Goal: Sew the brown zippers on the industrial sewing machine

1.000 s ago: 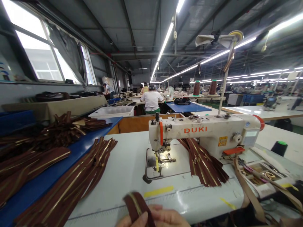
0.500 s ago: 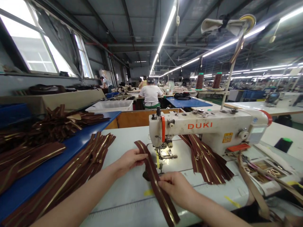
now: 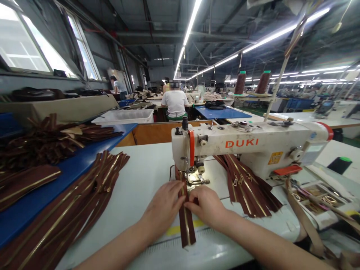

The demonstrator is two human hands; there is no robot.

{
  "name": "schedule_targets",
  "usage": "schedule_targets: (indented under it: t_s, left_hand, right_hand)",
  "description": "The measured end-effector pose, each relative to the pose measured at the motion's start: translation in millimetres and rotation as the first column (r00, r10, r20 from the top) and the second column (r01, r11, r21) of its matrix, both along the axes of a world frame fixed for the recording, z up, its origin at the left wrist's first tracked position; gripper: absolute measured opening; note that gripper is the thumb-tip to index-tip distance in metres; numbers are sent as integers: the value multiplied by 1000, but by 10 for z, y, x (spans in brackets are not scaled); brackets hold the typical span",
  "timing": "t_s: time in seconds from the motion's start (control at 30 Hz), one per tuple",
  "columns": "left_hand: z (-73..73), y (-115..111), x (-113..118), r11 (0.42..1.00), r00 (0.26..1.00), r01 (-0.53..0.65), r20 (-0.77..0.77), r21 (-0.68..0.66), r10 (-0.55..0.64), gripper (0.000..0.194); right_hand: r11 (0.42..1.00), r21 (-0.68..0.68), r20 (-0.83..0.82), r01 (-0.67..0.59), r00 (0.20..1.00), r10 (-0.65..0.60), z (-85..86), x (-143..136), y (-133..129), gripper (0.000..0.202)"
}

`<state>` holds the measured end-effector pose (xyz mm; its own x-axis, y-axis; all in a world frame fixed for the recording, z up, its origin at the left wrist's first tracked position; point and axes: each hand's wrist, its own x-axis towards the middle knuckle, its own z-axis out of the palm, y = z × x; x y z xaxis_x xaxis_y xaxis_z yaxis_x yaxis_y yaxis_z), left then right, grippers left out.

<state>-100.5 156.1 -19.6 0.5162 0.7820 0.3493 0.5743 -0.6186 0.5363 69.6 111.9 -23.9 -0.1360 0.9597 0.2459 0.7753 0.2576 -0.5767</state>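
Brown cloth zipper strips [image 3: 81, 202], shiny gold teeth, sit left of the fingers. Left hand [image 3: 163, 206] and right hand [image 3: 207, 206] both pinch one flat zip [image 3: 187, 227] between them; just past the fingertips, a white sewing machine [image 3: 212, 144] says DUKI in orange, more zips [image 3: 249, 189] fanned out right.

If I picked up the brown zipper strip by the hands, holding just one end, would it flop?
The brown zipper strip would probably droop, as it looks like thin cloth. Gold teeth down its middle may stiffen it slightly. It's likely light, being narrow and flat.
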Motion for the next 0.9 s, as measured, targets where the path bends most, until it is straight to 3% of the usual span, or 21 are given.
schedule_targets:
  t_s: [0.07, 0.17, 0.27, 0.47, 0.7, 0.9]
  left_hand:
    - [-67, -131, -28, 992, 989, 82, -129, 98, -69, 31]
    - [-107, -162, -37, 959, 939, 150, -338, 240, -62, 35]
    - [-71, -96, -19, 957, 906, 157, -421, 246, -41, 41]
    - [-44, -44, -35, 960, 907, 151, -418, 238, -39, 43]
    - [-24, -106, -37, 925, 945, 195, -316, 326, -88, 33]
    - [-50, -101, -44, 938, 952, 163, -299, 307, -67, 29]
  right_hand:
    - [1000, 10, 9, -10, 1000, 9, -13, 12, -2, 16]
    - [999, 29, 16, -38, 999, 37, -11, 33, -16, 12]
    - [997, 48, 48, -61, 997, 59, 26, 54, -33, 11]
    - [989, 78, 167, -124, 980, 109, 48, 89, -27, 13]
    - [967, 158, 282, -202, 947, 152, 5, 92, -57, 20]
    - [965, 166, 267, -204, 951, 155, 18, 94, -65, 23]
